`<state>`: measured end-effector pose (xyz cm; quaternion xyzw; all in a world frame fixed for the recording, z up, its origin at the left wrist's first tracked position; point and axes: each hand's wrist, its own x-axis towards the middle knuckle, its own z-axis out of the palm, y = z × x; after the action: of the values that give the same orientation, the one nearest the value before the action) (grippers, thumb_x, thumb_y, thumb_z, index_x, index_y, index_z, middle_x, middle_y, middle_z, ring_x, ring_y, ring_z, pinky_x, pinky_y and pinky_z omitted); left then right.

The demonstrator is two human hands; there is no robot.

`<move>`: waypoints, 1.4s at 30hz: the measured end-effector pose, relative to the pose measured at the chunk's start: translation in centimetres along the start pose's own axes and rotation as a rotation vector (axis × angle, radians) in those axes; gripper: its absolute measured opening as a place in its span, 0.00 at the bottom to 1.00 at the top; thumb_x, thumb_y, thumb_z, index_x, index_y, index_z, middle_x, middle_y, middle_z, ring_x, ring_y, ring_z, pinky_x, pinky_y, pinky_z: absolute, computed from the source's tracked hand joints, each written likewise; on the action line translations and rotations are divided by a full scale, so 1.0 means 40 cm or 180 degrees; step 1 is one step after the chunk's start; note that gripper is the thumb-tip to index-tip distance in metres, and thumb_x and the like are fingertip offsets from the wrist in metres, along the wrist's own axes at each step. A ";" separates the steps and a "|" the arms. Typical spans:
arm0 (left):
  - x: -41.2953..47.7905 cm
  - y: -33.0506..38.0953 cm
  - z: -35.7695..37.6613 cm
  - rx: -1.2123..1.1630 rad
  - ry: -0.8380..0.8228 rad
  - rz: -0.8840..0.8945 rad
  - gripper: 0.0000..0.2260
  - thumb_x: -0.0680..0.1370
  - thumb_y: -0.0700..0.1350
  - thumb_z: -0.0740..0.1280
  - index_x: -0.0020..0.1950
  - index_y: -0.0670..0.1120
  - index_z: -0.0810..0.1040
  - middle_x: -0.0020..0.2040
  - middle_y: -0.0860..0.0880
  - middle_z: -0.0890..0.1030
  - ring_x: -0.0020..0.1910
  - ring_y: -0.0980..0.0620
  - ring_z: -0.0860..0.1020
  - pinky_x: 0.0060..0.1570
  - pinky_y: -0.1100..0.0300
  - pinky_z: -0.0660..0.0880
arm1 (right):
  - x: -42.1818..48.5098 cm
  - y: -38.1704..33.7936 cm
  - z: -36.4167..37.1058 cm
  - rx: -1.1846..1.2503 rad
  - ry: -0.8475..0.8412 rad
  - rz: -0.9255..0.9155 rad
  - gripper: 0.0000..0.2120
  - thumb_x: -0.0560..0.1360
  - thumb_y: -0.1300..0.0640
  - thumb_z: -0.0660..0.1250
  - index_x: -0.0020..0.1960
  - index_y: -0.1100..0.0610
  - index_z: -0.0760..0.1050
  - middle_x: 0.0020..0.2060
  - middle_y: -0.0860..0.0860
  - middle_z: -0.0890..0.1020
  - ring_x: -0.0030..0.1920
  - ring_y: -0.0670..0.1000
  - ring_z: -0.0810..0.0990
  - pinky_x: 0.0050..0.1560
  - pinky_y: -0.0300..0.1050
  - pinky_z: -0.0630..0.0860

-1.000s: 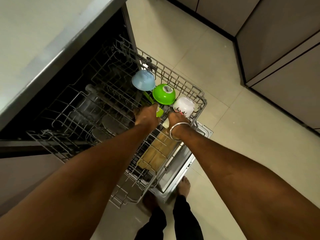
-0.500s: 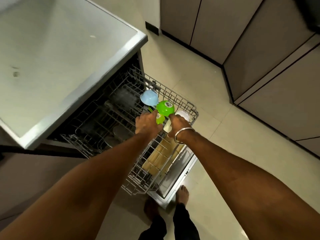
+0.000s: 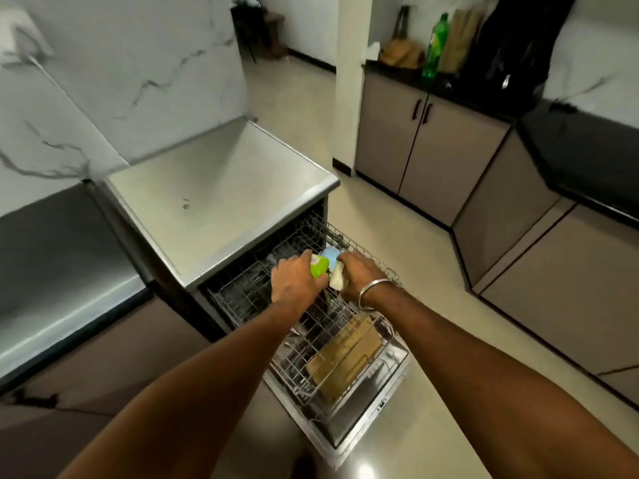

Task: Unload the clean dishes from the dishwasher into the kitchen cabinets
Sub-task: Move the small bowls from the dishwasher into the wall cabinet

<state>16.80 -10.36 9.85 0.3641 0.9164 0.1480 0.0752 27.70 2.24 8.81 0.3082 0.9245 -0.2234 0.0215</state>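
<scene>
The dishwasher (image 3: pixel 221 216) is standing open under its steel top, and its wire rack (image 3: pixel 332 344) is sitting pulled out over the lowered door (image 3: pixel 377 409). Grey-brown kitchen cabinets (image 3: pixel 435 157) are lining the far side of the floor, well apart from the rack. A flat wooden board (image 3: pixel 345 357) is lying in the rack's near right corner. Both hands are working at the rack's far edge, close beside each other. The left hand (image 3: pixel 297 283) is curling shut around a bright green cup (image 3: pixel 318 269), of which only the rim and part of the wall are showing. The right hand (image 3: pixel 359 274), a metal bangle (image 3: pixel 375 292) circling its wrist, is closing on a white cup (image 3: pixel 337 280) that is tilting down towards the rack. A pale blue bowl (image 3: pixel 328 254) is peeking out just behind the two cups, touching or nearly touching the green one; which, I cannot tell.
</scene>
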 end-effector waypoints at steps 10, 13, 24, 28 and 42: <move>-0.296 -0.084 -0.281 0.0043 0.0718 -0.0572 0.32 0.74 0.64 0.67 0.75 0.51 0.71 0.62 0.46 0.82 0.60 0.41 0.78 0.57 0.47 0.74 | -0.185 -0.274 -0.131 -0.0229 0.0022 -0.1018 0.39 0.65 0.48 0.78 0.72 0.51 0.69 0.64 0.55 0.75 0.61 0.60 0.77 0.64 0.52 0.75; -0.397 -0.134 -0.355 0.0097 0.0953 -0.0806 0.32 0.75 0.64 0.67 0.75 0.51 0.70 0.62 0.46 0.82 0.59 0.41 0.78 0.55 0.47 0.74 | -0.243 -0.380 -0.155 -0.0266 0.0027 -0.1359 0.38 0.65 0.49 0.79 0.71 0.53 0.70 0.64 0.56 0.76 0.62 0.60 0.77 0.64 0.52 0.74; -0.684 -0.371 -0.648 0.0094 0.1910 -0.1543 0.31 0.74 0.64 0.67 0.73 0.51 0.72 0.59 0.47 0.83 0.57 0.42 0.78 0.55 0.49 0.73 | -0.398 -0.823 -0.186 -0.0325 0.0092 -0.2523 0.43 0.61 0.49 0.80 0.73 0.52 0.69 0.63 0.55 0.77 0.61 0.59 0.76 0.63 0.50 0.74; -0.790 -0.480 -0.743 0.0074 0.2201 -0.1777 0.32 0.74 0.65 0.66 0.74 0.51 0.72 0.59 0.46 0.83 0.58 0.43 0.79 0.56 0.49 0.75 | -0.464 -1.003 -0.172 -0.0167 0.0064 -0.2902 0.39 0.62 0.52 0.81 0.70 0.53 0.71 0.63 0.53 0.77 0.61 0.56 0.77 0.62 0.48 0.75; -1.113 -0.934 -1.042 0.0185 0.2838 -0.2212 0.29 0.73 0.69 0.64 0.67 0.53 0.77 0.55 0.48 0.84 0.55 0.44 0.81 0.49 0.53 0.77 | -0.636 -1.640 -0.004 -0.0033 0.0044 -0.3644 0.39 0.67 0.47 0.79 0.73 0.54 0.67 0.66 0.55 0.75 0.64 0.57 0.74 0.65 0.51 0.72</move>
<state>14.68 -75.92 38.39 -0.0548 0.9293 0.2287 -0.2849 10.30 -58.53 39.71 -0.2403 0.9453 -0.1929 -0.1074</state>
